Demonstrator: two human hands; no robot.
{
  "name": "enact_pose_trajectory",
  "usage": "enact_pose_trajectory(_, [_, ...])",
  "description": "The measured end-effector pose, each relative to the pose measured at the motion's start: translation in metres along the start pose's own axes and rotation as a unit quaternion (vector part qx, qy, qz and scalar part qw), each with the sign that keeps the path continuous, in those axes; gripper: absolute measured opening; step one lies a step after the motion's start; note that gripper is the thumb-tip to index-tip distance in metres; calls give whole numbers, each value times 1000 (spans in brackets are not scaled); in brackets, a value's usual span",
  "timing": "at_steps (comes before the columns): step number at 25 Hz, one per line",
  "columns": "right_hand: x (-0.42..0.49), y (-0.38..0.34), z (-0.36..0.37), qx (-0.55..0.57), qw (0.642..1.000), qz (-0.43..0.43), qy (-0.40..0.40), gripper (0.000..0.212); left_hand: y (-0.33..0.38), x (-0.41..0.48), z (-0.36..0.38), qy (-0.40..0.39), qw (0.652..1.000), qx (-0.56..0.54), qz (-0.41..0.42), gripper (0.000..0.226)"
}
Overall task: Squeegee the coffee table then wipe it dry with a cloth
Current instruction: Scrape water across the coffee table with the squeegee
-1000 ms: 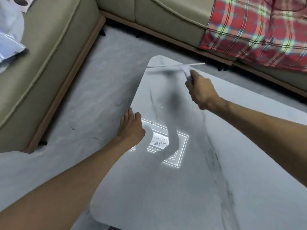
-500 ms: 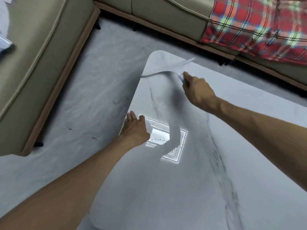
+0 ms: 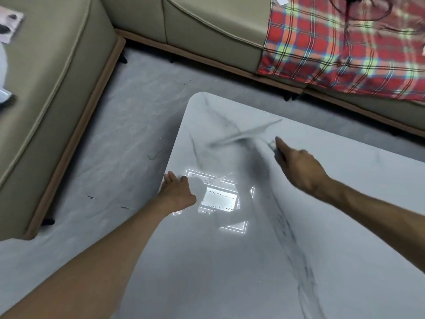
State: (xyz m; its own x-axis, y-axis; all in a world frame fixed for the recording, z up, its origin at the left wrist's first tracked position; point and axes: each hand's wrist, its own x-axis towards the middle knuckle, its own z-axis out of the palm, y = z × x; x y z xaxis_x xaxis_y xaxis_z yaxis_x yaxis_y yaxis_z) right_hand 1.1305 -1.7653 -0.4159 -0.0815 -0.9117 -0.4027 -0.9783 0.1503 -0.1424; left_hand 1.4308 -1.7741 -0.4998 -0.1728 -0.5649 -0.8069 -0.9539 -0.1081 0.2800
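Presently, left hand [image 3: 177, 194] flat on coffee table [image 3: 230, 272], right hand [image 3: 299, 169] tight around squeegee [image 3: 246, 134].

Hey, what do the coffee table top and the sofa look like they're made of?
Coffee table top: likely polished marble or marble-look stone, white with grey veins, glossy enough to mirror a bright light. Sofa: probably smooth olive leather or faux leather, with piped seams.
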Motion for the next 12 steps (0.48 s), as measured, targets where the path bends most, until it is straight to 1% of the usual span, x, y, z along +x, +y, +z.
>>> enact_pose_trajectory(3, [58,-16,-7,48,996,73,21,35,-2,5,3,-2,1000,4,-3,59])
enact_pose_trajectory(5, [72,-18,1,67,990,120,8,32,-2,7,8,-2,1000,16,-3,60])
enact_pose_trajectory(6, [68,-17,8,66,990,128,2,30,-2,9,12,-1,1000,20,-3,60])
enact_pose_trajectory(8, [45,-11,22,62,991,117,0,29,-2,11,16,6,999,34,-1,60])
enact_pose_trajectory(10, [8,-4,35,71,993,92,-4,35,-2,10,17,8,999,43,-3,62])
enact_pose_trajectory(12, [-36,5,45,70,993,91,-32,40,1,9,15,3,999,48,-4,62])
